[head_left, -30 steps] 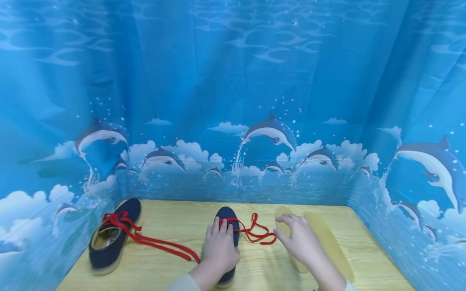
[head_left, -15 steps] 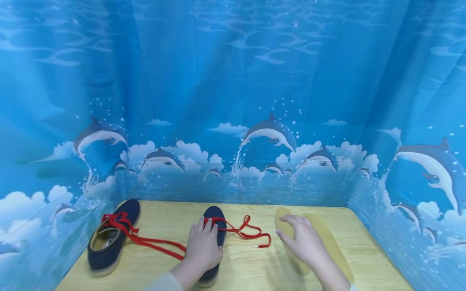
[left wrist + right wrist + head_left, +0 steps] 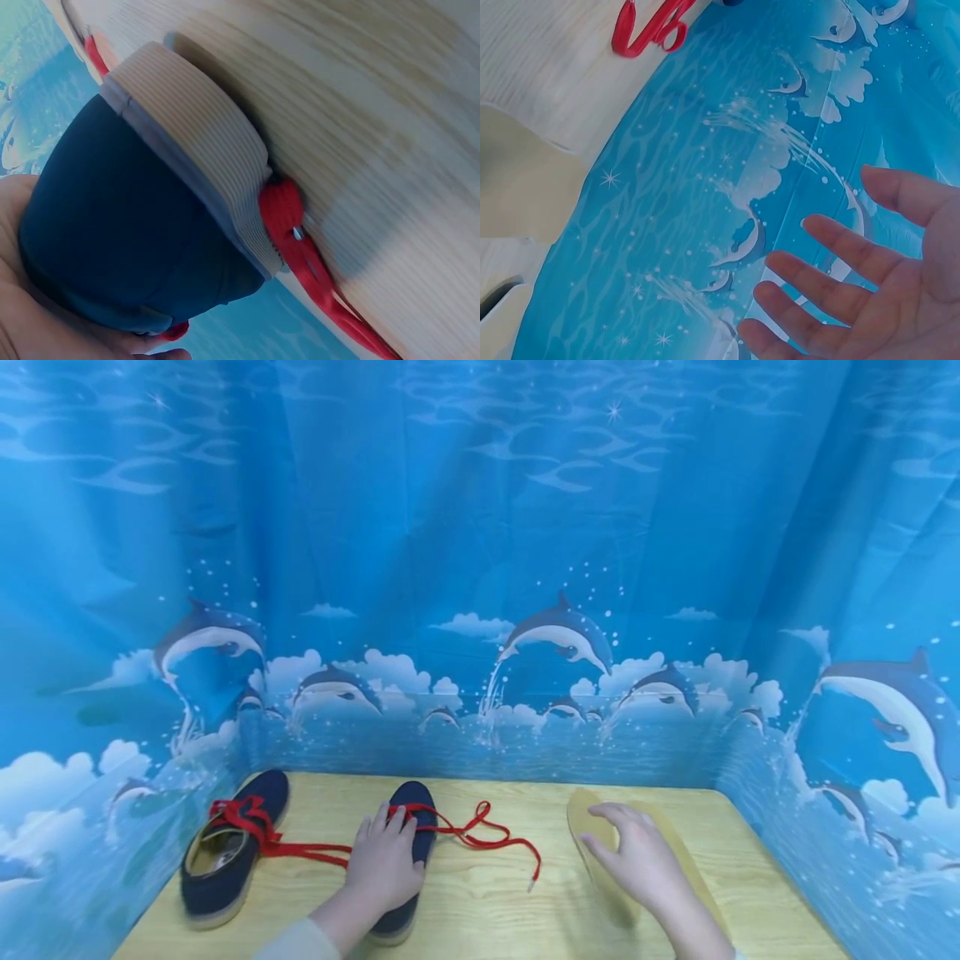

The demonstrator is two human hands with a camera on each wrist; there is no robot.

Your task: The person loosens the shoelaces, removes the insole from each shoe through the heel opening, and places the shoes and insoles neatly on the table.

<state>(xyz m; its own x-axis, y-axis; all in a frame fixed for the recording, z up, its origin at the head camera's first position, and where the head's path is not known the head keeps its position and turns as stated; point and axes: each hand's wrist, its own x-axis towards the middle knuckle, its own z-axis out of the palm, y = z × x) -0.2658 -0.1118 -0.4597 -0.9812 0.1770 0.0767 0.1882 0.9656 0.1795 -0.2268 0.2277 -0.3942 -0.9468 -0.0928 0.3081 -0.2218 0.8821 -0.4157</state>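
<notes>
My left hand (image 3: 384,864) grips a navy canvas shoe (image 3: 414,795) from above, near the middle of the table. In the left wrist view the shoe's dark heel (image 3: 127,217) and ribbed beige sole show, with the hand at the upper side. Its red laces (image 3: 480,839) spread loosely to the right. Over the right part of the table my right hand (image 3: 637,856) hovers with fingers spread and nothing held. Beneath it lie two tan insoles (image 3: 583,814), partly hidden by the hand and forearm. In the right wrist view they appear at the left edge.
At the far left stands the matching navy shoe (image 3: 217,889), its long red laces (image 3: 300,850) trailing right toward the gripped shoe. Everything rests on a pale wooden table (image 3: 510,910). A blue dolphin-print curtain (image 3: 480,568) encloses the back and both sides.
My left hand has slid the shoe leftward toward the other shoe, its loose laces dragging along. The right hand stays above the insoles, shifted only slightly.
</notes>
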